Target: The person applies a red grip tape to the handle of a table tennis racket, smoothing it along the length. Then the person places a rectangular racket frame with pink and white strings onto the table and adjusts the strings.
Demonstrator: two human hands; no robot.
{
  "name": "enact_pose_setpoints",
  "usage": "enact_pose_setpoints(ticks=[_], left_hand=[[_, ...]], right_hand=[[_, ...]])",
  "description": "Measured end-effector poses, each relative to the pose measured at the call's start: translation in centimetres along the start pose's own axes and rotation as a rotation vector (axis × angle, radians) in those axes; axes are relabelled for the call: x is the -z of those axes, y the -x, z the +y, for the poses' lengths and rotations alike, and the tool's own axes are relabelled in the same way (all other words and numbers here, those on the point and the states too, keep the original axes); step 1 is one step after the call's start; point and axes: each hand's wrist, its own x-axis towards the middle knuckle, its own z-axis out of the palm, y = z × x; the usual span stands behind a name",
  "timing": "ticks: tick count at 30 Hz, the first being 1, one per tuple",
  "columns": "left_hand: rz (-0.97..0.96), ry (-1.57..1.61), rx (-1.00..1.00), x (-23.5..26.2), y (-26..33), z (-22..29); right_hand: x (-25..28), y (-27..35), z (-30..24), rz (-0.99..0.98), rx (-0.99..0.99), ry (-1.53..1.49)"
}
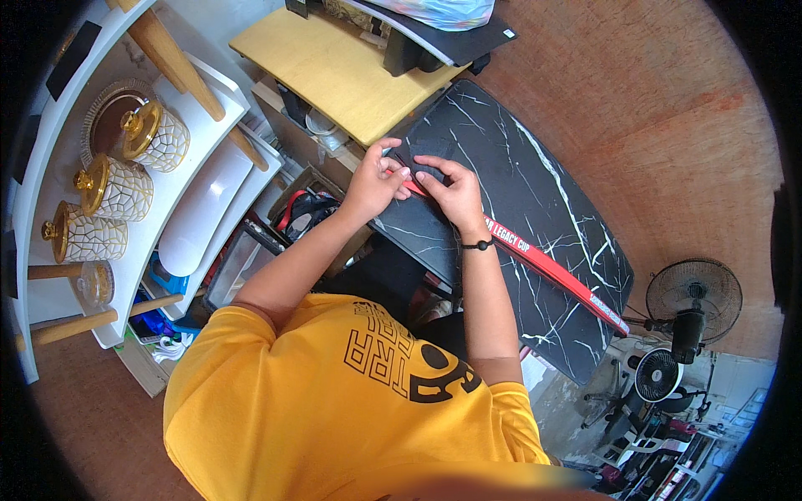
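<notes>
Head view, landmark: the black marble-patterned table (pixel 535 217), a dark slab with white veins that runs from the upper middle down toward the lower right.
Strap: a long red strap (pixel 551 267) with white lettering lies flat on the table. Its long axis runs diagonally, from the hands at the table's upper left end to the table's lower right corner.
Left hand: the left hand (pixel 376 179) is at the table's upper left edge, fingers curled together and pinching the near end of the strap from the left side.
Right hand: the right hand (pixel 451 192) lies just beside it, touching the same end, fingers bent down and closed on the strap and on a small dark piece beneath the fingertips. A black wristband (pixel 478 245) sits on that wrist.
Relation: the free length of the strap stretches away from the right hand toward the table's lower right; both hands meet at one end, the right one nearer the free run.
Beside the table: a yellow board (pixel 342 71) lies past its upper left end; a white shelf (pixel 192 167) with gold-lidded jars (pixel 113 188) stands farther left; two fans (pixel 689 309) stand off its lower right corner.
Hard to make out: what the dark piece under the fingers is, and how the strap end is fixed, is hidden by the fingers.
</notes>
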Motion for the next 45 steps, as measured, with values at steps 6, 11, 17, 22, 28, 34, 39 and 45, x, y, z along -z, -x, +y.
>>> enact_pose_setpoints(ticks=[6, 11, 17, 22, 28, 34, 39, 45], left_hand=[[-0.001, 0.024, 0.015, 0.0, 0.1, 0.1], [0.002, 0.023, 0.024, 0.0, -0.1, 0.0], [0.033, -0.037, -0.022, -0.4, -0.1, -0.3], [0.044, -0.101, -0.074, -0.5, -0.2, -0.6], [0.026, -0.087, -0.085, -0.4, -0.2, -0.8], [0.005, -0.056, -0.087, -0.2, 0.0, -0.8], [0.007, -0.049, -0.075, -0.2, 0.0, -0.8], [0.005, -0.031, -0.06, 0.0, -0.1, -1.1]], right_hand=[[0.1, 0.1, -0.6, -0.02, -0.064, -0.065], [0.0, 0.0, -0.5, -0.002, -0.096, -0.079], [0.0, 0.0, -0.5, -0.02, -0.095, -0.087], [0.4, 0.1, -0.9, -0.046, -0.114, -0.027], [-0.4, -0.1, 0.0, 0.038, -0.042, -0.123], [-0.3, -0.2, 0.5, 0.013, -0.015, -0.069], [0.2, 0.1, -0.3, -0.003, 0.023, -0.019], [0.2, -0.1, -0.6, 0.003, -0.042, 0.007]])
